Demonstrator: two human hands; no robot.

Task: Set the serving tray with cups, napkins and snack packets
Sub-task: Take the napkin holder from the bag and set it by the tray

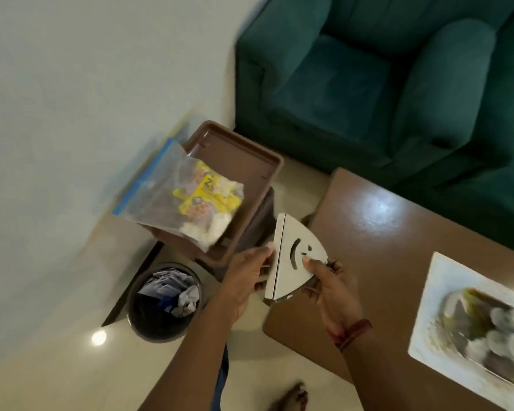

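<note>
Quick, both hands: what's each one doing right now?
Left hand: closed on the edge of the silver fan-shaped metal napkin holder.
Right hand: closed on the same holder, thumb on its face.

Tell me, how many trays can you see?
1. The brown tray sits beside the table, with the snack bag lying on it. Another could be hidden beneath; I cannot tell.

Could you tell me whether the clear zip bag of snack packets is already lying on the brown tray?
Yes, the zip bag lies across the brown tray, overhanging its left rim, while both hands hold a metal napkin holder.
</note>
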